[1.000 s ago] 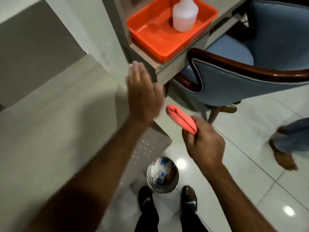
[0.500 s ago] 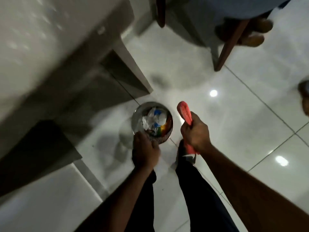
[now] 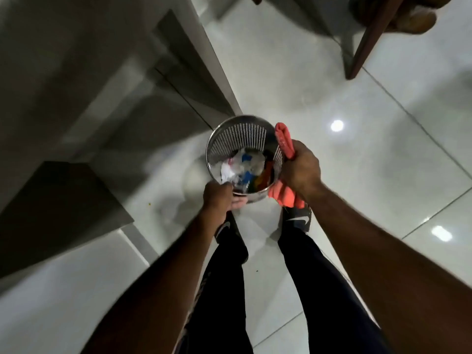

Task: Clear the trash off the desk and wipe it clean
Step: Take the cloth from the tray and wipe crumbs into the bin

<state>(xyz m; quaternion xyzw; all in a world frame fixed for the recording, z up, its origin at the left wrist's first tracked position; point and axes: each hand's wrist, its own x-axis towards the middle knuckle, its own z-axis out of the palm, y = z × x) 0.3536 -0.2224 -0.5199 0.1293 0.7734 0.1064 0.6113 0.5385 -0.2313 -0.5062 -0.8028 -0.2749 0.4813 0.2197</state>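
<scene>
A perforated metal waste bin [image 3: 240, 135] sits in front of my feet, raised slightly between both hands. Crumpled white, blue and coloured trash [image 3: 245, 167] fills its bottom. My left hand [image 3: 221, 198] grips the bin's near rim. My right hand [image 3: 301, 167] presses against the bin's right side while clutching a rolled red-orange cloth [image 3: 284, 141], whose loose end hangs below the hand.
The grey desk [image 3: 76, 60] and its panel leg rise at the left, close to the bin. A wooden chair leg [image 3: 365, 42] and someone's brown shoe [image 3: 413, 20] are at the top right. Glossy white floor tiles spread to the right.
I bent down from the desktop to the floor. My left hand reached the bin's rim and closed on it; my right hand with the cloth moved against the bin's side.
</scene>
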